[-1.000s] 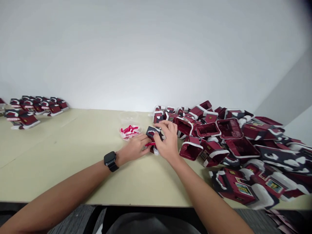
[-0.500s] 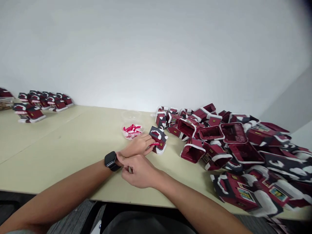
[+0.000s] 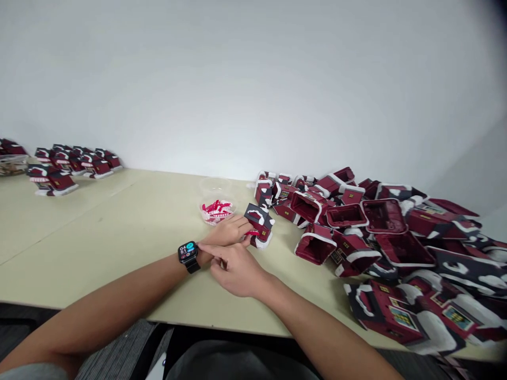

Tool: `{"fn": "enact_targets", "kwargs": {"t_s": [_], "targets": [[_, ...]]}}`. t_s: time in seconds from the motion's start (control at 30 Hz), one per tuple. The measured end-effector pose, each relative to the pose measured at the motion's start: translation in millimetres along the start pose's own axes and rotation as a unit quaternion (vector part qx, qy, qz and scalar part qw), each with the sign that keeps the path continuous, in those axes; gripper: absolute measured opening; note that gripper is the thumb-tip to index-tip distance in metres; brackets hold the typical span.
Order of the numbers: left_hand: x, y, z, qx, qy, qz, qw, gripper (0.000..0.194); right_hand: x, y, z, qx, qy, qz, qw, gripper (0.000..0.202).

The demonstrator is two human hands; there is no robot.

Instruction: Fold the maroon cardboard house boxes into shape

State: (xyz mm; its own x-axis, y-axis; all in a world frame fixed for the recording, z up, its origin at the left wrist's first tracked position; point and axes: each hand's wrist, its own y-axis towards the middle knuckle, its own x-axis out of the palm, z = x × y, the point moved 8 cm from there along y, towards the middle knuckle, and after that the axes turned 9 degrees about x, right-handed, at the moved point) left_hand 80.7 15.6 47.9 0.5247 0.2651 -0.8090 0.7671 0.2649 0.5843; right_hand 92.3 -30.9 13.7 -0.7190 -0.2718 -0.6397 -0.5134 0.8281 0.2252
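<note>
My left hand (image 3: 232, 230) is closed on a small red-and-white striped awning (image 3: 252, 233), which lies against the wall of a dark red toy house (image 3: 264, 232) with a black, snow-trimmed roof. The house stands upright on the table, partly behind my fingers. On my left wrist is a black smartwatch (image 3: 188, 252) with its screen lit. My right hand (image 3: 237, 269) holds nothing; its index finger stretches to the edge of the watch, while the other fingers are partly curled. Behind my left hand, a clear plastic tub (image 3: 217, 217) holds several red-and-white striped pieces.
Many toy houses (image 3: 350, 245) lie heaped on the right, some showing hollow undersides. Several houses with awnings (image 3: 59, 182) stand at the far left, beside a clear container (image 3: 12, 166). The cream table (image 3: 119, 227) meets a white wall (image 3: 222, 89) behind.
The watch screen, dark before, has lit up. My right index finger has straightened out to the watch's edge, from a curled hand at the wrist. The view has shifted slightly.
</note>
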Motion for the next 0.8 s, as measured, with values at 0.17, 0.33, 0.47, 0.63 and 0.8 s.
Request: {"fn": "enact_targets", "kwargs": {"t_s": [0.17, 0.33, 0.47, 0.63, 0.8], "targets": [[0.7, -8.1, -8.7, -0.017, -0.025, -0.006, 1.000, 0.005, -43.6, -3.3, -5.1, -0.007, 0.001, 0.130, 0.991, 0.037], [2.2, -12.1, -19.2, -0.036, -0.010, 0.020, 0.999, 0.012, -134.4, -16.1, 26.4, 0.056, 0.022, 0.398, 0.915, 0.031], [7.4, -10.9, -20.3, -0.025, 0.015, 0.011, 1.000, 0.020, -134.4, 4.9, 84.5, 0.198, 0.113, 0.269, 0.936, 0.041], [9.6, -10.9, -21.6, -0.008, 0.042, 0.007, 0.999, 0.026, -124.0, 12.8, 98.8, 0.185, 0.170, 0.217, 0.943, 0.041], [1.3, -9.8, -18.2, 0.009, 0.057, 0.030, 0.998, 0.025, -124.4, 9.2, 104.5, 0.221, 0.279, 0.217, 0.909, 0.044]]}}
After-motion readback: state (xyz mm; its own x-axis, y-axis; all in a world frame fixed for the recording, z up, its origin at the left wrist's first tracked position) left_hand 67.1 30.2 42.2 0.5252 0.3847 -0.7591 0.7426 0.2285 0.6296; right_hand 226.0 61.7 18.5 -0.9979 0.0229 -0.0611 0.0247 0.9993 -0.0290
